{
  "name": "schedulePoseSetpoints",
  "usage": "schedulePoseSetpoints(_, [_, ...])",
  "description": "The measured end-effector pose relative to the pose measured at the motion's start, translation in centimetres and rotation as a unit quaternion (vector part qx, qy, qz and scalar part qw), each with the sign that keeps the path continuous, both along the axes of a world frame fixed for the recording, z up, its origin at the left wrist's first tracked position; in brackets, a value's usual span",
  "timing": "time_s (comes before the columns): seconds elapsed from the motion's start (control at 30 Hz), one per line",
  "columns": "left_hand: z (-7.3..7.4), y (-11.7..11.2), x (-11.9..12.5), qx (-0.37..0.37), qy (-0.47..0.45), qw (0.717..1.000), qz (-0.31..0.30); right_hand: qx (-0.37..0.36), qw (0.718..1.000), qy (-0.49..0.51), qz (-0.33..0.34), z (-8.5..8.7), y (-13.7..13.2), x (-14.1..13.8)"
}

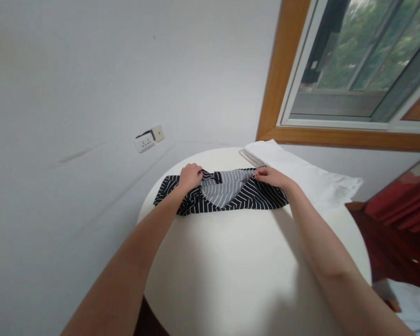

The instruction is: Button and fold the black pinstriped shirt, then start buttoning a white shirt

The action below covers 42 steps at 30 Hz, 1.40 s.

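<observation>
A black garment with white stripes (266, 198) lies bunched and partly folded across the far part of the round white table (231, 261). Its paler grey inner side shows in the middle, around an opening. My left hand (191, 176) is closed on the garment's upper edge, left of the opening. On the right, my right hand (271, 177) pinches the upper edge between thumb and fingers. The garment's exact kind is hard to make out, since it is folded over.
White folded cloth (301, 172) lies at the table's far right, close to my right forearm. The wall with a power socket (144, 142) borders the table's left and back. A wood-framed window (336, 133) stands behind. Red fabric (402, 205) is at the right.
</observation>
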<state>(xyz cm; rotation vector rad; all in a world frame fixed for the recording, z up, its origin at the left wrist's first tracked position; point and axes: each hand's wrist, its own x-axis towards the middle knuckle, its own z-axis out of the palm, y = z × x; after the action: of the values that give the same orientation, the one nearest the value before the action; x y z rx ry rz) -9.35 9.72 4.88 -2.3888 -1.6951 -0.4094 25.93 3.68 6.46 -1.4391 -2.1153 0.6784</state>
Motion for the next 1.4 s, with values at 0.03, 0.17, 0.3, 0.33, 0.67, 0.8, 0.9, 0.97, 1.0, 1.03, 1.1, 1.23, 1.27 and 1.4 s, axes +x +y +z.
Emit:
schedulePoseSetpoints(0.03, [-0.1,0.4,0.0,-0.001,-0.022,0.999,0.036,0.021,0.999,0.000,-0.031,-0.4,0.3,-0.2])
schedulePoseSetpoints(0.17, [-0.4,1.1,-0.6,0.018,-0.084,0.988,0.131,0.095,0.963,-0.077,-0.239,-2.0,1.3,-1.0])
schedulePoseSetpoints(0.3, [-0.7,0.1,-1.9,0.075,-0.108,0.991,0.008,0.108,0.934,-0.176,-0.290,-3.0,1.5,-1.4])
schedulePoseSetpoints(0.33, [-0.9,-0.3,-2.4,0.064,-0.099,0.992,-0.048,0.109,0.936,-0.178,-0.283,-3.1,1.5,-1.4])
schedulePoseSetpoints(0.67, [-1.2,-2.5,-8.9,-0.058,0.095,0.988,-0.108,0.126,0.975,0.048,-0.175,-2.9,2.4,0.4])
schedulePoseSetpoints(0.8, [-0.1,-1.9,-9.7,-0.051,0.046,0.990,-0.120,0.111,0.970,0.070,-0.205,-1.8,2.0,0.4])
schedulePoseSetpoints(0.9, [0.8,-0.9,-10.0,-0.019,-0.060,0.997,-0.047,0.121,0.951,0.095,-0.268,-1.4,1.7,-0.3])
schedulePoseSetpoints(0.97, [1.4,-0.1,-10.0,-0.012,-0.086,0.996,0.030,0.127,0.940,0.115,-0.296,-1.6,1.7,-0.7])
schedulePoseSetpoints(1.0, [1.6,0.4,-9.9,-0.015,-0.083,0.994,0.063,0.125,0.936,0.124,-0.305,-1.8,1.8,-0.9])
schedulePoseSetpoints(1.03, [1.7,0.8,-9.8,-0.018,-0.075,0.993,0.085,0.122,0.934,0.132,-0.310,-2.1,1.9,-1.1])
schedulePoseSetpoints(1.1, [1.9,1.6,-9.4,-0.017,-0.050,0.992,0.111,0.123,0.930,0.139,-0.316,-2.8,2.1,-1.4])
schedulePoseSetpoints(1.23, [1.5,2.8,-8.6,-0.030,0.042,0.988,0.143,0.155,0.946,0.068,-0.278,-4.4,2.4,-2.0])
schedulePoseSetpoints(1.27, [1.3,2.9,-8.7,-0.043,0.065,0.986,0.150,0.161,0.951,0.031,-0.261,-4.7,2.4,-2.1])
schedulePoseSetpoints(1.4, [1.0,2.5,-9.8,-0.037,0.094,0.982,0.161,0.183,0.954,-0.111,-0.209,-4.9,2.0,-2.6])
